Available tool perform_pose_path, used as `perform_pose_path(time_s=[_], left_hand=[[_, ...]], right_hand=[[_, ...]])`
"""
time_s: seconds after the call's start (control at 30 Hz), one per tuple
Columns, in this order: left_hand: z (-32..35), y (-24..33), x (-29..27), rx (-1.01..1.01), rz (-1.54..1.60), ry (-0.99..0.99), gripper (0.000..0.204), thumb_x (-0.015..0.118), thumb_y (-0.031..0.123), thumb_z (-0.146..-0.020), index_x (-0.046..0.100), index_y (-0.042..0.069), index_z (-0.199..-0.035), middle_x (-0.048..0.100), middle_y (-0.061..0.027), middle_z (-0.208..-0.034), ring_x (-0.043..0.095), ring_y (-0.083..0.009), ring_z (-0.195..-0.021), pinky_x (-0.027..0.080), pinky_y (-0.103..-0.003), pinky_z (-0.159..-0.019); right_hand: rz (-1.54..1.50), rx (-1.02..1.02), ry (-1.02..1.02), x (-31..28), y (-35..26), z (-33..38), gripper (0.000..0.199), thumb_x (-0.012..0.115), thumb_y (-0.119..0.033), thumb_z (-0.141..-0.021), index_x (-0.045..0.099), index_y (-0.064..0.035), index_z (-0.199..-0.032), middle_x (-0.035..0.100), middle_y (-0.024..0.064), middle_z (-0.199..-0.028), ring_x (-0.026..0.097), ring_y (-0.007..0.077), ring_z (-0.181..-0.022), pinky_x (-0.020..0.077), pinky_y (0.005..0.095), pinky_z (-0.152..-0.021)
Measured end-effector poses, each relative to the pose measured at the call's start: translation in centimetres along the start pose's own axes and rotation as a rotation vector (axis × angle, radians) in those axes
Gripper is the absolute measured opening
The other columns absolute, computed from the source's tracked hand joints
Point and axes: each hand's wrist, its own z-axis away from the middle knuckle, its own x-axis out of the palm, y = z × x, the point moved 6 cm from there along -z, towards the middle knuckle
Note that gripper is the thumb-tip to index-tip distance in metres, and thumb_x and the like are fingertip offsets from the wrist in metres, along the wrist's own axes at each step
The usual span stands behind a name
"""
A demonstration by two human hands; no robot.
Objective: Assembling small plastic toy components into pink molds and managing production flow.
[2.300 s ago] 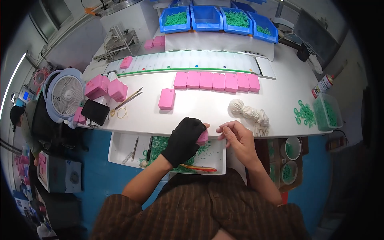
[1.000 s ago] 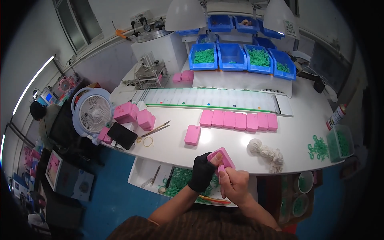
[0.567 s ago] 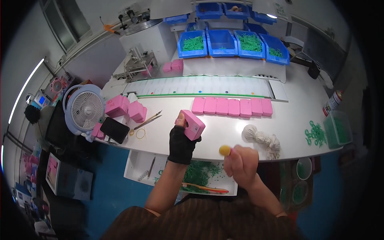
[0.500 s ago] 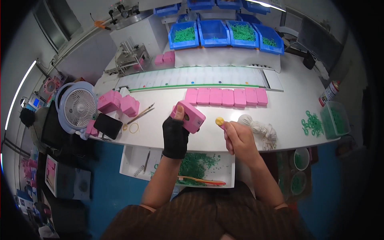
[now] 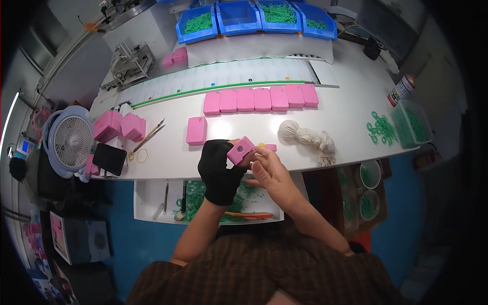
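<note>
My left hand [image 5: 218, 168], in a black fingerless glove, grips a small pink box [image 5: 240, 150] just above the front edge of the white table [image 5: 356, 122]. My right hand [image 5: 268, 170] is bare and its fingers touch the same box from the right side. A single pink box [image 5: 196, 130] lies on the table to the left of my hands. Behind it, a row of several pink boxes [image 5: 260, 99] lies side by side. A bundle of white cord [image 5: 307, 140] rests to the right of my hands.
A white fan [image 5: 71, 140], a black phone [image 5: 109, 158], a rubber band [image 5: 138, 155] and more pink boxes [image 5: 119, 126] sit at the left. Blue bins [image 5: 254, 15] of green parts line the back. Green rings [image 5: 382, 127] and a spray can [image 5: 401, 90] stand right. A drawer tray [image 5: 152, 195] hangs below.
My hands have come back together at the table's front edge. The pink box was held up in the left hand alone; now the right hand touches it too.
</note>
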Motion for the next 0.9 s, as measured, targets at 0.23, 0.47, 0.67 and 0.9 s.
perform_pose_path(time_s=[0.23, 0.47, 0.67, 0.9], left_hand=[[0.1, 1.7, -0.2, 0.025, 0.104, -0.233, 0.056, 0.081, 0.015, -0.06, 0.061, 0.006, -0.112, 0.058, -0.0103, -0.1, 0.058, -0.0265, -0.092, 0.05, -0.036, -0.077], [0.8, 0.3, -0.4, -0.299, 0.343, -0.285, 0.043, 0.081, 0.013, -0.07, 0.059, 0.001, -0.105, 0.064, -0.0098, -0.093, 0.063, -0.0183, -0.086, 0.05, -0.03, -0.08], [1.4, 0.4, -0.6, -0.456, 0.352, -0.229, 0.039, 0.074, 0.01, -0.078, 0.056, 0.0, -0.111, 0.069, -0.011, -0.088, 0.067, -0.0173, -0.082, 0.05, -0.028, -0.076], [1.5, 1.0, -0.5, -0.506, 0.352, -0.221, 0.035, 0.064, 0.008, -0.087, 0.051, -0.003, -0.118, 0.068, -0.0111, -0.084, 0.067, -0.0156, -0.079, 0.05, -0.027, -0.074]], right_hand=[[-0.567, 0.173, -0.011, 0.7, 1.0, -0.5, 0.062, 0.059, -0.03, -0.094, 0.032, 0.0086, -0.135, 0.051, 0.0176, -0.126, 0.051, 0.0206, -0.116, 0.0441, 0.0309, -0.094], [-0.471, -0.015, 0.036, 0.6, 0.1, -0.1, 0.05, 0.059, -0.021, -0.094, 0.04, 0.0088, -0.129, 0.056, 0.015, -0.121, 0.055, 0.0162, -0.11, 0.0435, 0.0275, -0.094], [-0.437, 0.024, 0.038, 0.9, 0.7, 0.5, 0.038, 0.055, -0.02, -0.096, 0.048, 0.0065, -0.123, 0.061, 0.0111, -0.111, 0.057, 0.0129, -0.102, 0.0466, 0.026, -0.088], [-0.236, -0.028, 0.128, 0.4, 1.2, 0.7, 0.035, 0.05, -0.023, -0.098, 0.052, 0.0068, -0.116, 0.064, 0.0107, -0.089, 0.059, 0.0103, -0.082, 0.0485, 0.0272, -0.073]])
